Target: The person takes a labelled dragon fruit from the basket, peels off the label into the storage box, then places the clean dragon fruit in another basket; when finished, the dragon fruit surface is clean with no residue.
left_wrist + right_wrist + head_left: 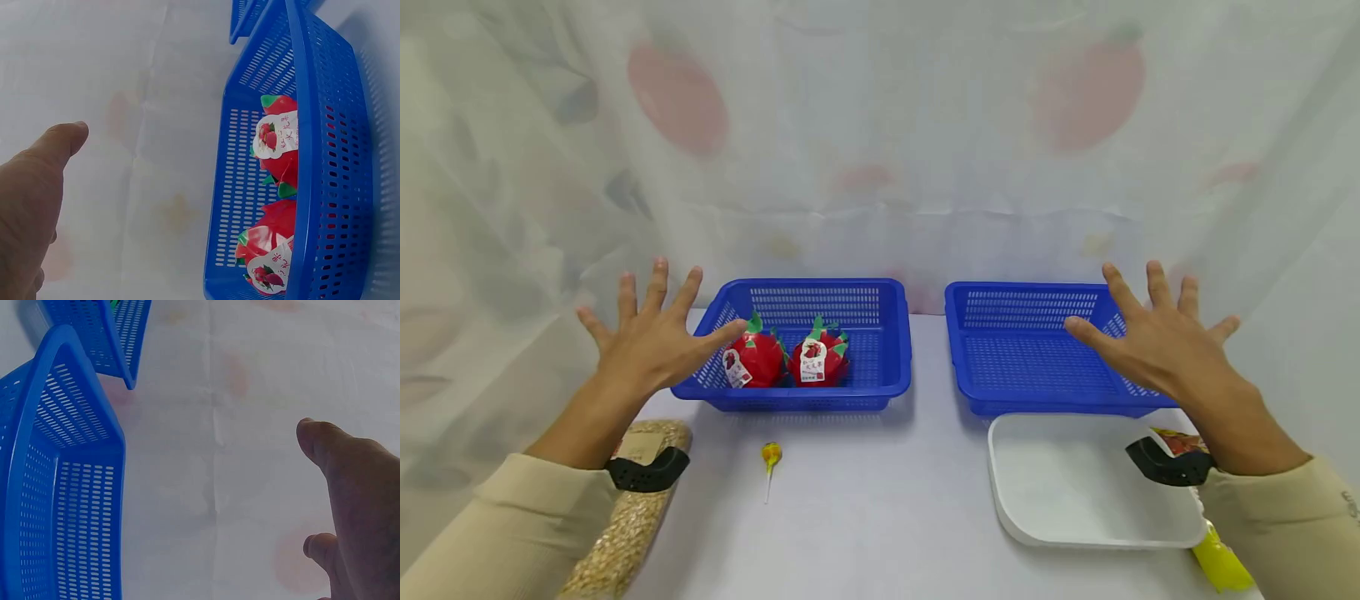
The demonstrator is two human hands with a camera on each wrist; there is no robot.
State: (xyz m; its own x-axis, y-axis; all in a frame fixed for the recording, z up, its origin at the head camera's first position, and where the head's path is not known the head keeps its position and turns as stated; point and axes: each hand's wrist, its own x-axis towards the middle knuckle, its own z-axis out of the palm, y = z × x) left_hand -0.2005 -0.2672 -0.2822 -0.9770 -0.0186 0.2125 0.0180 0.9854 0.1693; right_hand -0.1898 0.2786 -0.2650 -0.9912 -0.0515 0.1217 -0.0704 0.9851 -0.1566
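Observation:
My left hand (651, 342) is raised with fingers spread, holding nothing, beside the left blue basket (820, 393). Two red dragon fruits with green tips and white labels lie in that basket: one on the left (762, 360), another on the right (835, 367); both also show in the left wrist view. Fingers apart and holding nothing, my right hand (1172, 346) hovers over the right end of a second blue basket (1030, 358), whose visible inside holds nothing. In the right wrist view the hand's thumb stands clear of this basket (87, 519).
A white tray (1090, 483) stands in front of the right basket. A lollipop (771, 457) lies on the white table (880, 500). Under the left forearm is a bag of oats-like flakes (632, 525). Colourful packages, including a yellow one (1219, 560), are partly hidden by the right arm and tray.

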